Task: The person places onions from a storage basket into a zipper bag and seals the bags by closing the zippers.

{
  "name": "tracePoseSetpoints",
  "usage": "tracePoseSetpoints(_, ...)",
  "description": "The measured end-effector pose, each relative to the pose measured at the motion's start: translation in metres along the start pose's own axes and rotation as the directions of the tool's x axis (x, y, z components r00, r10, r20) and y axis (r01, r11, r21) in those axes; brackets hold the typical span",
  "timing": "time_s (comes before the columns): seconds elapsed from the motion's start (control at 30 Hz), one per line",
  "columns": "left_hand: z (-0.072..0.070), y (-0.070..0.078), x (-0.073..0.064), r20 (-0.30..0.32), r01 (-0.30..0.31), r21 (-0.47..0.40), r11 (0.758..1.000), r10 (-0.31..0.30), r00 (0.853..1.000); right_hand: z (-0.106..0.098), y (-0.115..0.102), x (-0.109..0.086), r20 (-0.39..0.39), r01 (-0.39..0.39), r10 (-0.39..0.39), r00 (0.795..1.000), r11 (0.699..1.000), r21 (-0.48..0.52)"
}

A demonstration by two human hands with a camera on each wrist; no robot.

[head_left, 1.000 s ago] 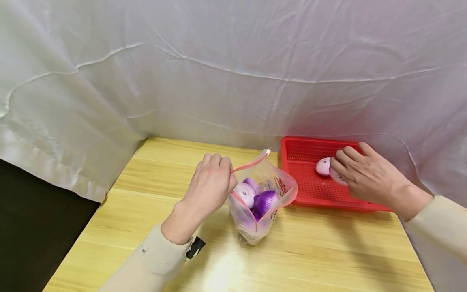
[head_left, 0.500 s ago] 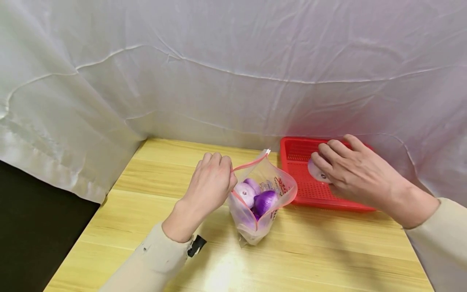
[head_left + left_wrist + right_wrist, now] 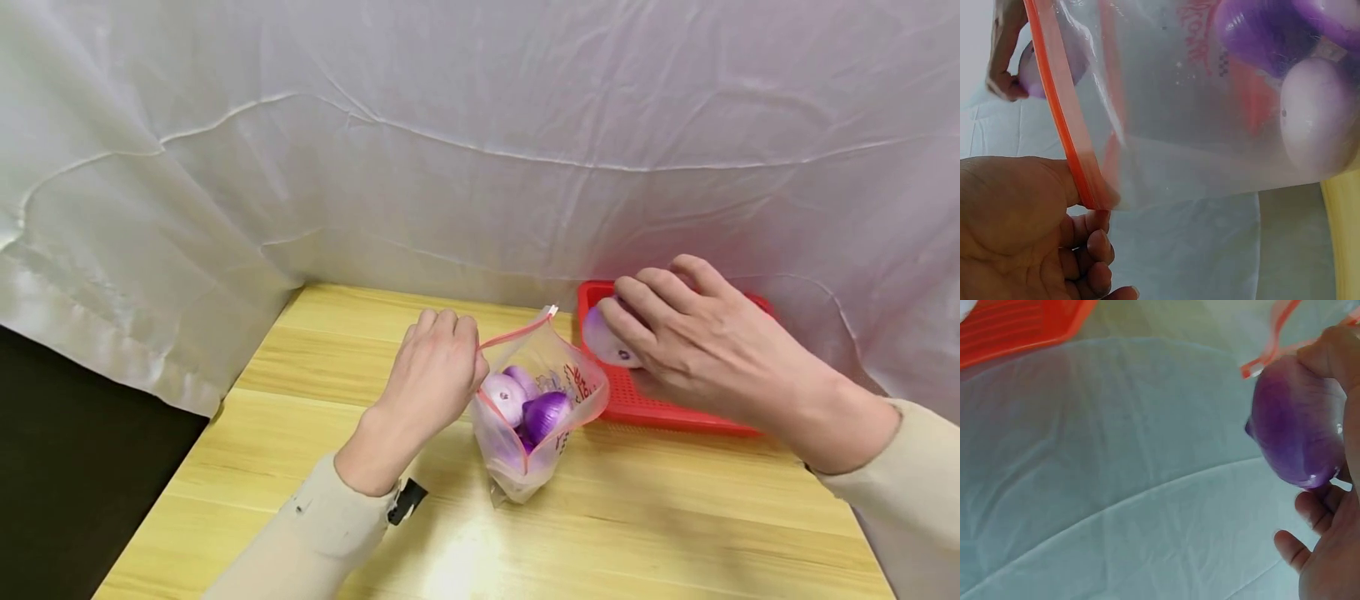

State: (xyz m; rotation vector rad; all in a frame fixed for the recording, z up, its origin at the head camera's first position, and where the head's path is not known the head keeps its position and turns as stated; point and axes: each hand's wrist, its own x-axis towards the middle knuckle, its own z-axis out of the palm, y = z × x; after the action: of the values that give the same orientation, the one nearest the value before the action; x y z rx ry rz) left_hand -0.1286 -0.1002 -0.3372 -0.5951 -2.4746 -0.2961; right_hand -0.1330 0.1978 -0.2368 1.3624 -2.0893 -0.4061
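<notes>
A clear zip bag with a red-edged mouth stands gaping on the table, several purple and pale onions inside. My left hand pinches the bag's left rim between thumb and fingers; the left wrist view shows the thumb over the red zip strip. To the right, my right hand holds another onion, purple fading to pale, in its fingers and thumb. That onion is up beside the bag's right rim, overlapping the basket in the head view. In the right wrist view the purple onion shows a pointed tip.
A red perforated plastic basket sits at the back right of the wooden table, partly hidden by my right hand. The right wrist view catches a whitish rounded thing at the basket. A pale cloth hangs behind and around the table.
My right hand has lifted an onion from the basket and carried it left toward the bag's mouth. My left hand and the bag have stayed almost still.
</notes>
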Motion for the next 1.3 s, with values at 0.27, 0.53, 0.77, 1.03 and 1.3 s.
tracePoseSetpoints(0.27, -0.004, 0.003, 0.001, -0.015, 0.011, 0.01, 1.0, -0.011, 1.0, 0.017, -0.022, 0.027, 0.022, 0.065, -0.066, 0.998, 0.997, 0.041)
tracePoseSetpoints(0.53, -0.005, 0.003, 0.0, -0.027, 0.014, 0.014, 1.0, -0.014, 1.0, 0.044, -0.032, 0.041, 0.058, 0.145, -0.151, 0.987, 0.985, 0.089)
tracePoseSetpoints(0.77, -0.005, 0.003, -0.001, -0.023, 0.013, 0.014, 1.0, -0.013, 1.0, 0.057, -0.034, 0.043, 0.121, 0.109, -0.128, 0.984, 0.983, 0.148)
tracePoseSetpoints(1.03, -0.005, 0.003, 0.0, -0.012, 0.016, 0.009, 1.0, -0.016, 1.0, 0.068, -0.034, 0.041, 0.11, 0.081, -0.089, 0.99, 0.994, 0.072)
tracePoseSetpoints(1.3, -0.006, 0.004, 0.0, 0.013, 0.029, -0.019, 0.999, -0.029, 0.999, 0.074, -0.034, 0.035, 0.106, 0.087, -0.086, 0.991, 0.996, -0.009)
